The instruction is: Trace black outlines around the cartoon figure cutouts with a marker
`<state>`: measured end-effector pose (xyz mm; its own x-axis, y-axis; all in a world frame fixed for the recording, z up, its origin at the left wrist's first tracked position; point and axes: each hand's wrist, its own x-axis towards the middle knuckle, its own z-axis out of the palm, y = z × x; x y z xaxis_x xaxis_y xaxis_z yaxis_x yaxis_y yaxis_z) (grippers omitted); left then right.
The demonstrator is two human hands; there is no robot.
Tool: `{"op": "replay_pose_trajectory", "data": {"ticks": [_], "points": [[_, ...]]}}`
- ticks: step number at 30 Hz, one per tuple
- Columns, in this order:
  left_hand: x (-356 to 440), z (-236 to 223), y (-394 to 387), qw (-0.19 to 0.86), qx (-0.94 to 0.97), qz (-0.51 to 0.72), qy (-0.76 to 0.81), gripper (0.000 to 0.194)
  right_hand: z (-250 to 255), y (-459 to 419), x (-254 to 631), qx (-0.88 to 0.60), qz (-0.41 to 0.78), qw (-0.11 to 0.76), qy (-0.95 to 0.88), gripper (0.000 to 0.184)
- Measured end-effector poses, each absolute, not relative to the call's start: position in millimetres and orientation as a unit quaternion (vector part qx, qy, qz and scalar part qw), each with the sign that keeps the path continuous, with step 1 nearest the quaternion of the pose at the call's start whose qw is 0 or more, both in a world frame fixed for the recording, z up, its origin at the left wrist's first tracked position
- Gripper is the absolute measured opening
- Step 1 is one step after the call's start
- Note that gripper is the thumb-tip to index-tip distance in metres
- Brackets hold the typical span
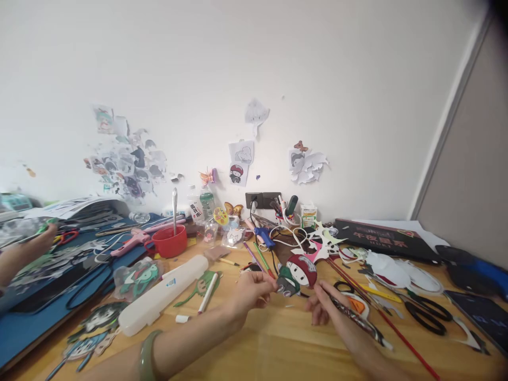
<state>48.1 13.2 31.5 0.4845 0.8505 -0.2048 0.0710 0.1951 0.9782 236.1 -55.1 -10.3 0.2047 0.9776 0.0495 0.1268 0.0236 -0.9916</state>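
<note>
A paper cutout figure [304,271] with a dark red cap, white face and green-and-grey body is upright just above the table. My left hand [254,292], a green bangle on its wrist, is closed in a pinch on the figure's left edge. At the figure's right side is my right hand [323,304], its fingers curled round a patterned pen [355,317] that slants back to the lower right. The right fingertips come close to the cap's edge; whether they touch it I cannot tell. My fingers hide the front part of the pen.
Beyond the cutout is a blue glue gun [264,237] with a cord. A white pencil case [162,296], uncapped marker [208,293] and red mug [170,242] lie left. Black scissors [426,312] and a red rod [408,344] lie right. Another person's hand [45,238] is far left.
</note>
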Motion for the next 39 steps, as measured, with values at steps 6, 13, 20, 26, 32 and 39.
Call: {"op": "replay_pose_trajectory", "data": {"ticks": [6,13,20,26,32,39], "points": [[34,19,-3,0.640,0.547,0.308,0.442,0.023,1,-66,231,-0.544,0.388,0.549,-0.502,0.038],[29,14,-22,0.649,0.538,0.289,0.454,0.025,9,-71,227,-0.540,0.381,0.531,-0.531,0.030],[21,21,-27,0.648,0.563,0.251,0.448,0.018,11,-72,225,-0.539,0.382,0.501,-0.559,0.031],[18,28,-22,0.599,0.590,0.293,0.456,0.020,13,-76,218,-0.543,0.380,0.473,-0.581,0.032],[29,25,-26,0.613,0.591,0.298,0.431,0.026,9,-75,216,-0.542,0.368,0.462,-0.598,0.033],[31,24,-26,0.639,0.561,0.323,0.417,0.026,6,-76,216,-0.525,0.369,0.467,-0.608,0.033]]}}
